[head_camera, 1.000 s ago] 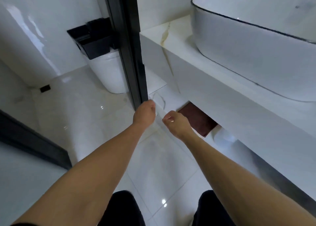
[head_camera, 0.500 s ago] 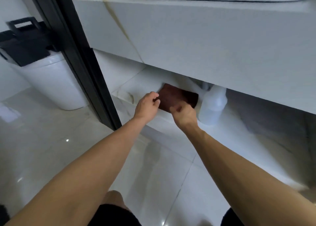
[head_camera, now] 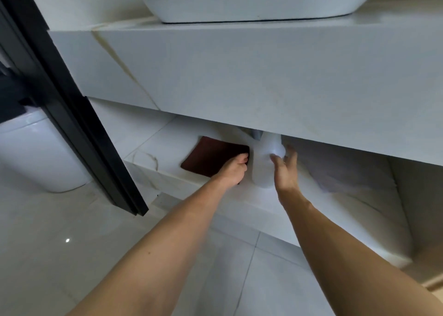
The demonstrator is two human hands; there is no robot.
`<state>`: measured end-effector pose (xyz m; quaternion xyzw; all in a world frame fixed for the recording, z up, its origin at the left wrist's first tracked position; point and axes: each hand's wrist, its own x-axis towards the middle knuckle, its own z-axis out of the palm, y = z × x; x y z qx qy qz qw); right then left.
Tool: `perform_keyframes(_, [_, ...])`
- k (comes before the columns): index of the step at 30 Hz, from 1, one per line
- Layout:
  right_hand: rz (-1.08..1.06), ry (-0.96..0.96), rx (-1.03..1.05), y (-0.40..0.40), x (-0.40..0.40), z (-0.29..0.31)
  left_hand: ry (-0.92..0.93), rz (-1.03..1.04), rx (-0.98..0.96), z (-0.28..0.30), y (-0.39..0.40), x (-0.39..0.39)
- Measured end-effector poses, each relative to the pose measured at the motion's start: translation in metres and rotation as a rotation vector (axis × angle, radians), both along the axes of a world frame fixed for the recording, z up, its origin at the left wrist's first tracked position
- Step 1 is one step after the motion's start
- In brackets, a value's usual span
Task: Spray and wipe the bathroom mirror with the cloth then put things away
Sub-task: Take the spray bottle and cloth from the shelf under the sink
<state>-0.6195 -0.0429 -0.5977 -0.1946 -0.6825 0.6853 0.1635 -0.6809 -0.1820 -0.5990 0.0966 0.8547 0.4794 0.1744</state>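
Here, the left hand [head_camera: 233, 170] grips the folded cloth [head_camera: 213, 157] beneath it while the spread, empty right hand [head_camera: 285, 172] nears the bottle [head_camera: 267, 164]; it should probably wrap the body firmly before lifting.

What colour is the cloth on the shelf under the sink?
Dark reddish brown. The cloth shows best in the head view, under the left hand.

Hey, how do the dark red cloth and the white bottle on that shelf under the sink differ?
The cloth is dark red and opaque; the bottle is pale, translucent white. The cloth lies flat and folded; the bottle stands upright, its top hidden behind the counter edge. The left hand rests on the cloth; the right hand reaches with spread fingers at the bottle. Both sit side by side on the lower shelf.
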Motion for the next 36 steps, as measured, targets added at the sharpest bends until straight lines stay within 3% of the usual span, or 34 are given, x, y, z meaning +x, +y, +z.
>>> perform_keyframes(5, [0.001,-0.081,0.393,-0.005,-0.006,0.005,-0.028,0.037,0.118,0.002,0.015,0.011])
perform_keyframes(7, [-0.041,-0.053,0.397,-0.004,-0.007,0.005,-0.015,0.025,0.13,0.007,0.014,0.012])
perform_keyframes(12, [0.002,0.017,-0.192,-0.007,-0.005,0.003,0.072,-0.033,0.13,0.028,-0.009,0.01])
perform_keyframes(15, [0.095,0.038,-0.403,-0.022,-0.006,0.005,0.126,-0.022,0.146,0.034,-0.033,0.009])
perform_keyframes(25, [0.377,-0.033,-0.63,-0.127,-0.012,-0.002,0.208,0.293,0.182,0.037,-0.148,0.044])
perform_keyframes(36, [0.738,-0.184,-0.832,-0.287,0.01,-0.005,0.28,0.674,0.069,0.052,-0.292,0.116])
